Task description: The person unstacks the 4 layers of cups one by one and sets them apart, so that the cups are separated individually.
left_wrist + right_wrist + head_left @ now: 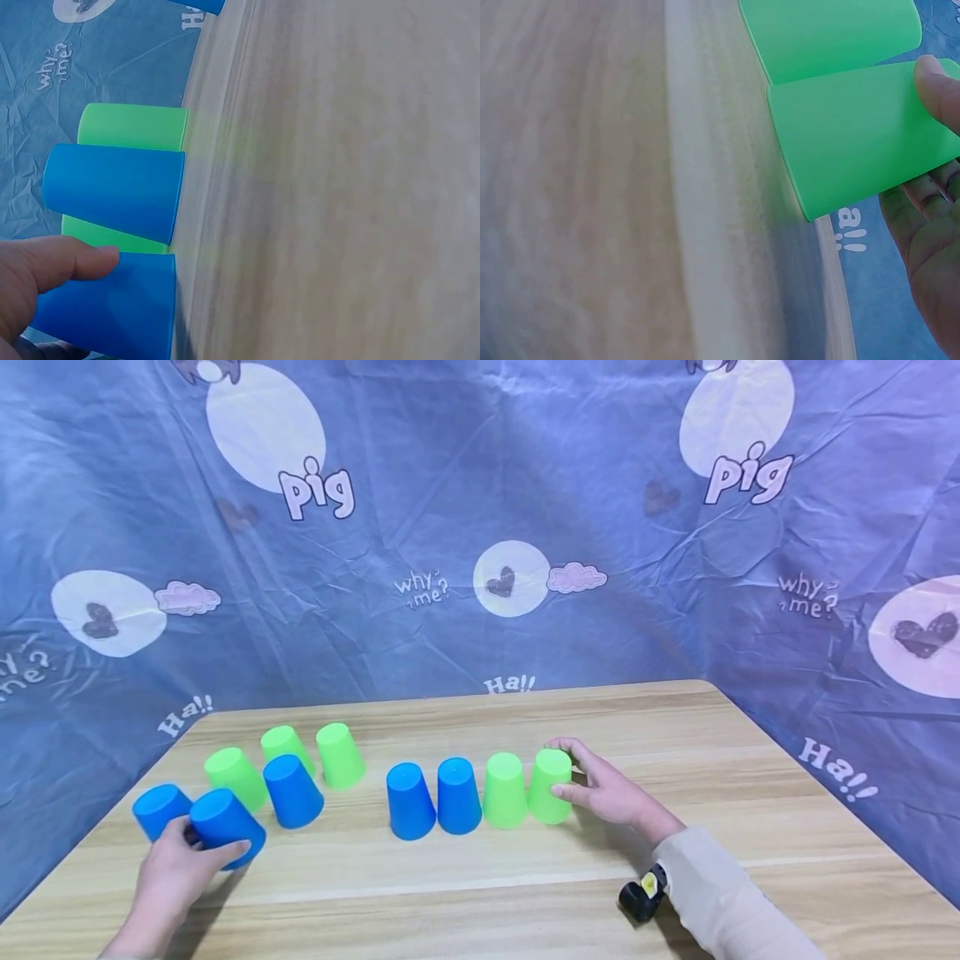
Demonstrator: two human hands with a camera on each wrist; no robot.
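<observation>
At the front left, my left hand [174, 870] grips an upside-down blue cup [231, 828], its thumb along the near side. In the left wrist view the thumb presses on this blue cup [112, 304]. Two more blue cups, one at the left [161, 811] and one to the right [293, 791], stand close by. My right hand [611, 789] holds the rightmost green cup [550, 787] between thumb and fingers. The right wrist view shows the thumb on that green cup [862, 139], the fingers partly hidden behind it. Another green cup [505, 791] stands beside it.
Two blue cups [410, 802] [459, 797] continue the right-hand row leftward. Behind the left blue cups stand three green cups [236, 777] [288, 745] [340, 757]. A black device [642, 896] sits at the right wrist. The wooden table [420, 902] meets a blue printed cloth [450, 643] at the back.
</observation>
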